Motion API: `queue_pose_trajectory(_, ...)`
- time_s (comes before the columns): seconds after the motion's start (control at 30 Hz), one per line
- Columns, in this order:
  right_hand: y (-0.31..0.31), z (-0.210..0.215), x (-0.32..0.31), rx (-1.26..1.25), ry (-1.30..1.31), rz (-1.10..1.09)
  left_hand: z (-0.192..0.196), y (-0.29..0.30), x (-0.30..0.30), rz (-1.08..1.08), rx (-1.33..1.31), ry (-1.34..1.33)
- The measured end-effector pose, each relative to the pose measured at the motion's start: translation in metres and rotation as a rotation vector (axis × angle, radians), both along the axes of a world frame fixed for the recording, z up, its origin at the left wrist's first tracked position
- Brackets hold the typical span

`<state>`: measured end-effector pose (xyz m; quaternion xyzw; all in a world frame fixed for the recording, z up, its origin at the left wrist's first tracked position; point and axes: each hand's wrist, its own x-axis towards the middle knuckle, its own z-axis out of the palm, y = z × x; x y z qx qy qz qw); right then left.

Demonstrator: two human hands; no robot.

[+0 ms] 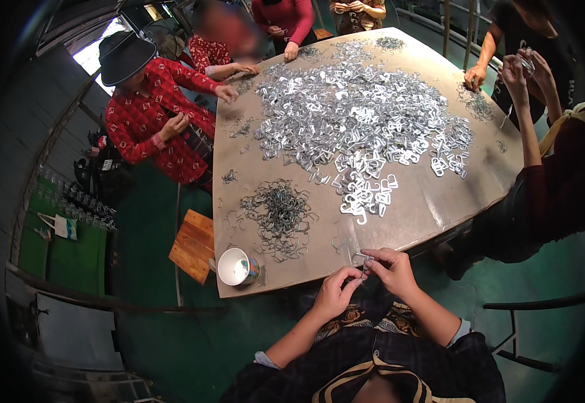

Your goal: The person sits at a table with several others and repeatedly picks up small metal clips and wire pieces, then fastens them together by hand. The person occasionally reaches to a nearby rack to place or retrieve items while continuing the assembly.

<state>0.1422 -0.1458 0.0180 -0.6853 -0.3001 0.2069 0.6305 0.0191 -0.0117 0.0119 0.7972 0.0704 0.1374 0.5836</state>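
Observation:
At the table's near edge, my left hand and my right hand meet with their fingertips almost touching. Both are closed in a pinch. A small shiny metal hook shows at the fingertips of my right hand. What my left fingers pinch is a tiny dark piece, too small to make out. Ahead of my hands lie silver flat metal hooks, spilling from a large heap. To the left is a pile of dark bent wire clips. A few loose clips lie just beyond my fingers.
A white-lined mug stands at the table's near left corner. The brown table has several people around it, their hands on small pieces. A wooden stool is at the left, a dark metal frame at the right.

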Motion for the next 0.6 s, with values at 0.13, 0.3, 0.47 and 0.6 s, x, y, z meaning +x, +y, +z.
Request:
queue_pose_trajectory(0.13,0.001,0.011,-0.009,-0.07,-0.144,0.001,-0.002,0.0,-0.002,0.031,0.057,0.019)
queue_pose_trajectory(0.3,0.002,0.016,-0.019,-0.066,-0.332,-0.07,-0.007,0.002,-0.004,0.068,0.06,0.046)
queue_pose_trajectory(0.47,0.004,0.014,-0.025,-0.046,-0.389,-0.095,-0.013,0.003,-0.006,0.072,0.017,0.071)
queue_pose_trajectory(0.6,0.005,0.013,-0.028,-0.022,-0.437,-0.092,-0.009,0.006,-0.008,0.069,0.02,0.089)
